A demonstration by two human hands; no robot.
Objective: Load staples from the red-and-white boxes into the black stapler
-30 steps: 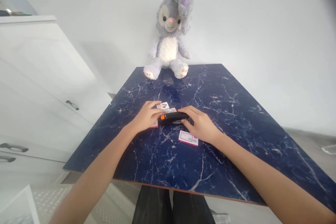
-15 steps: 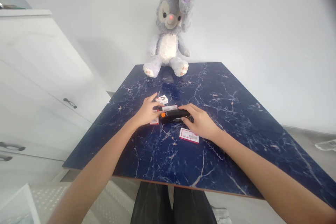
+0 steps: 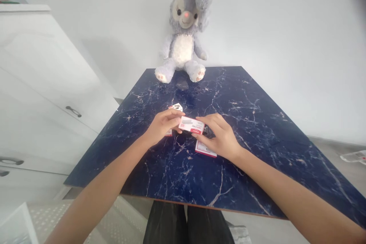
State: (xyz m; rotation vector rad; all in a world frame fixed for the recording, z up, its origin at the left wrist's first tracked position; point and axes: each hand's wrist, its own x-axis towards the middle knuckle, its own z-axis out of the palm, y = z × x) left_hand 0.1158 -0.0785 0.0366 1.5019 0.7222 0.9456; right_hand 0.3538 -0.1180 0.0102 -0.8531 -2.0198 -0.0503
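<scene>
Between both hands I hold a small red-and-white box of staples (image 3: 191,124), its broad printed face turned up towards me. My left hand (image 3: 163,126) pinches its left end between thumb and fingers. My right hand (image 3: 219,134) grips the right end, thumb at the lower edge and fingertips at the upper one. Beneath it the black stapler (image 3: 205,130) is mostly hidden. Another red-and-white box (image 3: 206,149) lies flat below my right hand. A white box (image 3: 176,107) sits beyond my left fingers, and part of a further red-edged box (image 3: 169,133) shows beside that hand.
A grey plush rabbit (image 3: 183,47) sits at the far edge of the blue marbled table (image 3: 228,183), against the wall. White cabinets (image 3: 42,80) with dark handles stand to the left. My dark-clothed legs (image 3: 188,223) are below the front edge.
The staple box that lay behind the stapler is now lifted in front of it, held by both hands. My hands have left the stapler. The view has tilted slightly.
</scene>
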